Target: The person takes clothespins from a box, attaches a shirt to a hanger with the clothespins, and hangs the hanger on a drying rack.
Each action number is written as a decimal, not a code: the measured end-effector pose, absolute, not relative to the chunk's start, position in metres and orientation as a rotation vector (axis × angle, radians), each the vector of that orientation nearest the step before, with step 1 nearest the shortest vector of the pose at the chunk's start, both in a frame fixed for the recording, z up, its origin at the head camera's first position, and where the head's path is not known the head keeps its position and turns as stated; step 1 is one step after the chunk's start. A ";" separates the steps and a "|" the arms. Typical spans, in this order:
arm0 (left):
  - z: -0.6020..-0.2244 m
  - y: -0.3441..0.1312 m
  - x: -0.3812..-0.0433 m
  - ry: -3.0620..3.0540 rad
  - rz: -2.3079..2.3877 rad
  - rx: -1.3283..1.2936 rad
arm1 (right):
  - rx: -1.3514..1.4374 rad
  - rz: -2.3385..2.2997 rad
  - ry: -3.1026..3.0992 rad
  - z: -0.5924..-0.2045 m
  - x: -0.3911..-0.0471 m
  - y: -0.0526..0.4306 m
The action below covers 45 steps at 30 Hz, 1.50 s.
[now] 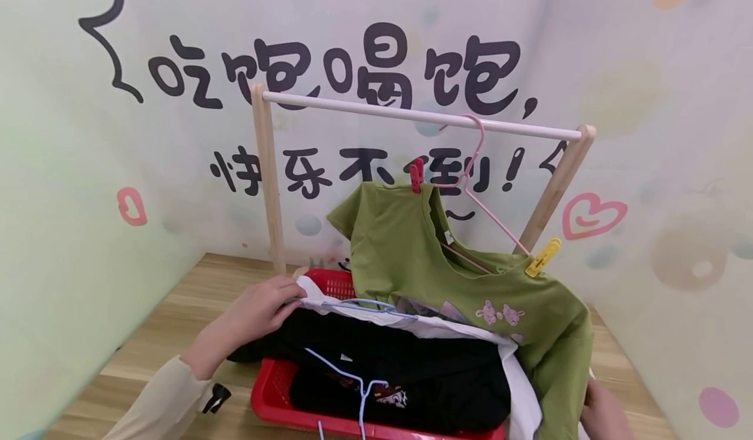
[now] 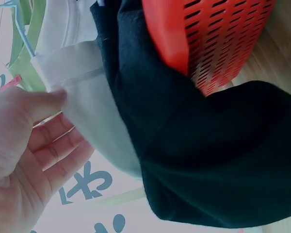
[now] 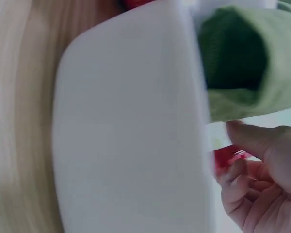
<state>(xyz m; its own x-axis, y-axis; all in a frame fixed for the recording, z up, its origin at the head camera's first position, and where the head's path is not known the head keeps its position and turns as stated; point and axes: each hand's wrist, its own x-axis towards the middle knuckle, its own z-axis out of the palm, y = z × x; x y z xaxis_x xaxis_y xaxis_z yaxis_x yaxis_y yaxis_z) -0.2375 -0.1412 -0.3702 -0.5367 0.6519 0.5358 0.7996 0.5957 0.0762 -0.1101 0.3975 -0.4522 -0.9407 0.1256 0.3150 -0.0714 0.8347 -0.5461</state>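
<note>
My left hand (image 1: 267,306) pinches the upper left corner of a white garment (image 2: 92,97), thumb on one side and fingers behind. A light blue hanger (image 1: 365,306) lies along that garment's top edge. Black cloth (image 1: 400,352) hangs in front of it, with a second blue hanger (image 1: 363,388) over the cloth. At the far right, my right hand (image 3: 271,174) holds a red clothespin (image 3: 229,155) between thumb and curled fingers. It is beside the sleeve of a green shirt (image 1: 470,263), which partly hides it in the head view.
The green shirt hangs by a pink hanger (image 1: 475,139) from a rack (image 1: 412,110), with a red clothespin (image 1: 416,175) and a yellow one (image 1: 542,257). A red basket (image 1: 267,394) stands on the wooden table (image 1: 147,355). A smooth white surface (image 3: 131,121) with a rounded corner is near my right hand.
</note>
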 end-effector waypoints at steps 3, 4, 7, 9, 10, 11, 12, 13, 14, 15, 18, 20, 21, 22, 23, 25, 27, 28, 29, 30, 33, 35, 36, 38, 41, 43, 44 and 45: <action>-0.373 -0.140 -0.237 -2.307 -0.426 -1.129 | 0.079 1.022 -2.461 -0.451 -0.107 0.396; -0.374 -0.139 -0.237 -2.289 -0.420 -1.118 | 0.118 1.096 -2.385 -0.449 -0.106 0.395; -0.376 -0.138 -0.238 -2.239 -0.419 -1.089 | 0.191 1.228 -2.244 -0.440 -0.104 0.389; -0.377 -0.137 -0.239 -2.213 -0.426 -1.072 | 0.189 1.288 -2.181 -0.431 -0.101 0.382; -0.378 -0.136 -0.240 -2.200 -0.432 -1.064 | 0.147 1.291 -2.163 -0.426 -0.099 0.378; -0.379 -0.136 -0.240 -2.186 -0.439 -1.057 | 0.085 1.290 -2.137 -0.421 -0.098 0.374; -0.379 -0.135 -0.241 -2.173 -0.446 -1.050 | 0.022 1.323 -2.091 -0.415 -0.096 0.369; -0.380 -0.135 -0.242 -2.159 -0.452 -1.045 | -0.046 1.362 -2.032 -0.410 -0.094 0.363; -0.380 -0.134 -0.243 -2.146 -0.458 -1.038 | -0.120 1.391 -1.980 -0.404 -0.092 0.357; -0.381 -0.134 -0.244 -2.137 -0.461 -1.032 | -0.180 1.407 -1.932 -0.399 -0.091 0.351; -0.381 -0.133 -0.245 -2.128 -0.478 -1.008 | -0.206 1.520 -1.771 -0.386 -0.087 0.335; -0.380 -0.133 -0.244 -2.132 -0.492 -0.992 | -0.140 1.493 -1.772 -0.380 -0.085 0.325; -0.380 -0.133 -0.244 -2.132 -0.502 -0.989 | -0.073 1.479 -1.771 -0.377 -0.085 0.321; -0.380 -0.133 -0.243 -2.127 -0.512 -0.989 | -0.009 1.448 -1.785 -0.374 -0.084 0.317; -0.380 -0.133 -0.243 -2.122 -0.522 -0.992 | 0.056 1.406 -1.811 -0.372 -0.084 0.313; -0.379 -0.133 -0.244 -2.091 -0.525 -1.008 | 0.196 1.312 -1.845 -0.368 -0.085 0.305; -0.379 -0.132 -0.244 -2.072 -0.533 -1.022 | 0.284 1.229 -1.896 -0.364 -0.087 0.294; -0.379 -0.132 -0.244 -2.068 -0.535 -1.025 | 0.303 1.182 -1.934 -0.362 -0.087 0.288; -0.379 -0.131 -0.243 -2.069 -0.537 -1.024 | 0.332 1.170 -1.957 -0.361 -0.089 0.283; -0.378 -0.131 -0.243 -2.072 -0.537 -1.023 | 0.356 1.163 -1.982 -0.359 -0.090 0.277; -0.378 -0.130 -0.242 -2.102 -0.546 -1.006 | 0.473 1.168 -2.007 -0.356 -0.098 0.259; -0.377 -0.130 -0.241 -2.112 -0.543 -1.000 | 0.599 1.202 -1.973 -0.354 -0.105 0.247; -0.377 -0.130 -0.241 -2.116 -0.541 -0.998 | 0.663 1.211 -1.951 -0.353 -0.109 0.241; -0.376 -0.130 -0.240 -2.122 -0.541 -0.997 | 0.756 1.210 -1.928 -0.350 -0.116 0.228; -0.376 -0.129 -0.241 -2.125 -0.540 -0.996 | 0.863 1.200 -1.923 -0.341 -0.124 0.207; -0.375 -0.128 -0.242 -2.122 -0.543 -0.994 | 0.896 1.187 -1.937 -0.339 -0.130 0.195; -0.375 -0.128 -0.242 -2.119 -0.543 -0.991 | 0.905 1.181 -1.954 -0.338 -0.132 0.189; -0.375 -0.127 -0.243 -2.117 -0.542 -0.989 | 0.915 1.179 -1.966 -0.338 -0.135 0.184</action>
<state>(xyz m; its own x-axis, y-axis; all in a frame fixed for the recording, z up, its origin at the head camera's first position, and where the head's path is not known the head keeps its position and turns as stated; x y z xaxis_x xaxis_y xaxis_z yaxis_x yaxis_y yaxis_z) -0.2428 -0.1274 -0.3748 -0.4410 0.4792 0.7589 0.7850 0.6158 0.0673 -0.1347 0.1836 -0.3376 -0.5373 -0.2281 0.8120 -0.8237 0.3489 -0.4470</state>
